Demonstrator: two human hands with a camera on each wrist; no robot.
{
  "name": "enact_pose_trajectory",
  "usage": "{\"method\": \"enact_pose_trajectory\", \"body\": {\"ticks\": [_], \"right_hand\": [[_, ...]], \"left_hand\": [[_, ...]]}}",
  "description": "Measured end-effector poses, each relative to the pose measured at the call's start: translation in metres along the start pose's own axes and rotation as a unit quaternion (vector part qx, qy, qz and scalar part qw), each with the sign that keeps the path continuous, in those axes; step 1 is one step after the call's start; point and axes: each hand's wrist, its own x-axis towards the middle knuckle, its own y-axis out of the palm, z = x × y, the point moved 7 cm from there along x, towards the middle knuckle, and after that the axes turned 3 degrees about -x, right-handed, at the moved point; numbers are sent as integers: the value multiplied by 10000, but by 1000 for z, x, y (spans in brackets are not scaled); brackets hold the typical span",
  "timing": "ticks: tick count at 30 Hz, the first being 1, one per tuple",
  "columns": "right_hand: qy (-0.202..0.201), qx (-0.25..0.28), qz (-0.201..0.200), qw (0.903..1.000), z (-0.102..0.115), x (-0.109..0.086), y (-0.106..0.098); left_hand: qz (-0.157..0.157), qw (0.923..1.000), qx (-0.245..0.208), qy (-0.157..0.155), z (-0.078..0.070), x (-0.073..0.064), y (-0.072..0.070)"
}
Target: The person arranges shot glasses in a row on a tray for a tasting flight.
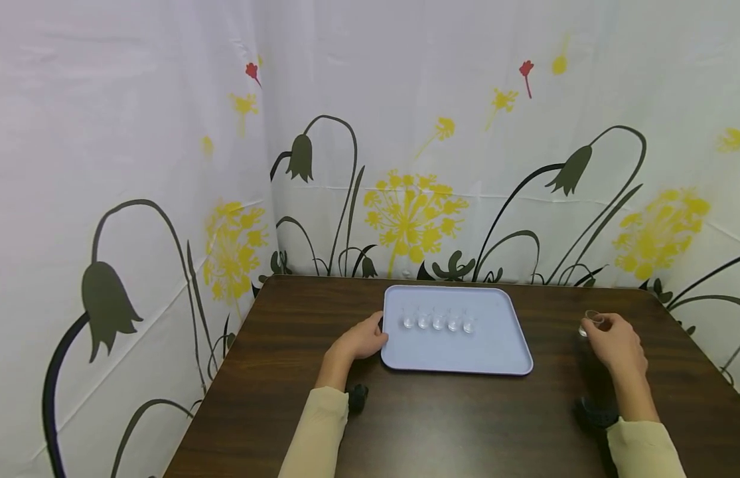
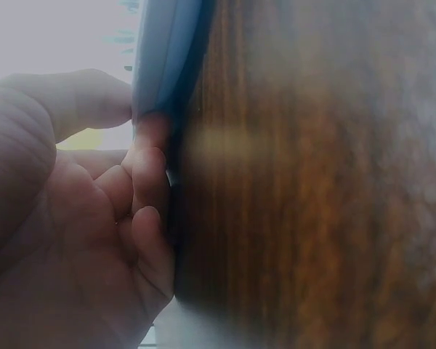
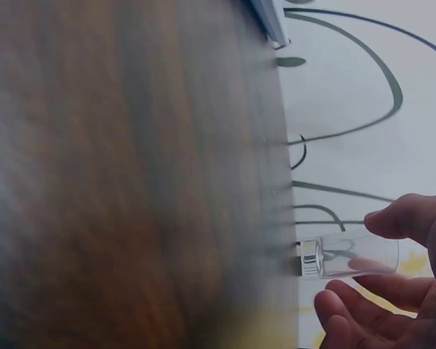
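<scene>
A pale blue-lilac tray (image 1: pixel 495 345) lies on the table with several small clear shot glasses (image 1: pixel 438 322) in a row on it. At its left edge my left hand (image 1: pixel 362 337) grips the rim. The left wrist view has the thumb on one side of the tray's rim (image 2: pixel 151 69) and a fingertip on the other. Off to the right of the tray, my right hand (image 1: pixel 619 345) pinches another clear shot glass (image 3: pixel 356 256) between thumb and fingers. That glass is upright with its thick base close to the tabletop; whether it touches is unclear.
The dark wooden table (image 1: pixel 453 425) meets a white curtain (image 1: pixel 370 79) with printed flowers behind it and at the left. Dark wrist cameras (image 1: pixel 358 398) sit beneath both forearms.
</scene>
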Motion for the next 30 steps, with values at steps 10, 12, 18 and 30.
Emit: {"method": "enact_pose_trajectory", "body": {"ticks": [10,12,18,30], "right_hand": [[-439,-326,-136,9984,13,-11,7],[-521,-380,-152,9978,18,-13,9],[-756,-472,-105,9960,33,-19,17],[-1313,-855,-314,9872,63,-27,21]], "left_hand": [[-44,9998,64,181,-2,3,0],[-27,9998,84,169,0,4,1],[-18,10000,18,94,5,5,3],[-8,9999,-36,136,2,2,2]]}}
